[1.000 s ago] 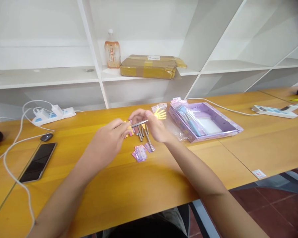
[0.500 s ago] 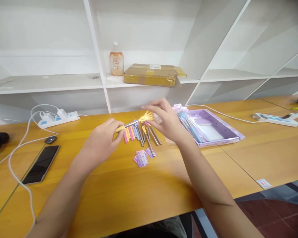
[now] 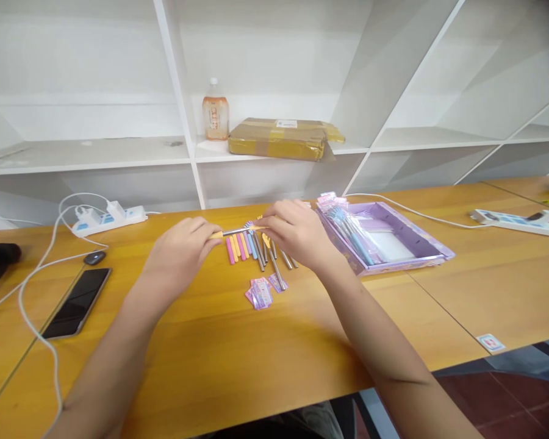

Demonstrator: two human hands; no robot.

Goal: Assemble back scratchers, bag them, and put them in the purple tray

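A yellow-handled stick with a metal rod [image 3: 235, 231] spans the gap between my two hands, above the table. My left hand [image 3: 178, 250] is closed round its yellow handle. The fingers of my right hand [image 3: 295, 231] pinch the other end and mostly hide its yellow hand-shaped head. Below lie several pink, yellow and blue handles [image 3: 241, 246] in a row, with metal rods [image 3: 259, 250] beside them. One rod with a yellow hand-shaped head [image 3: 274, 262] rests with its lower end on a small purple card. A pile of cards [image 3: 260, 294] lies nearer me.
A purple box [image 3: 407, 265] holding wrapped sticks stands at the right. At the left are a phone [image 3: 77, 303], a mouse [image 3: 94, 258], cables and a power strip [image 3: 110, 222]. Shelves behind bear a bottle [image 3: 216, 116] and a taped carton [image 3: 277, 139].
My right hand has moved slightly left and down, and its fingers have closed on the stick's hand-shaped head. My left hand still holds the handle.
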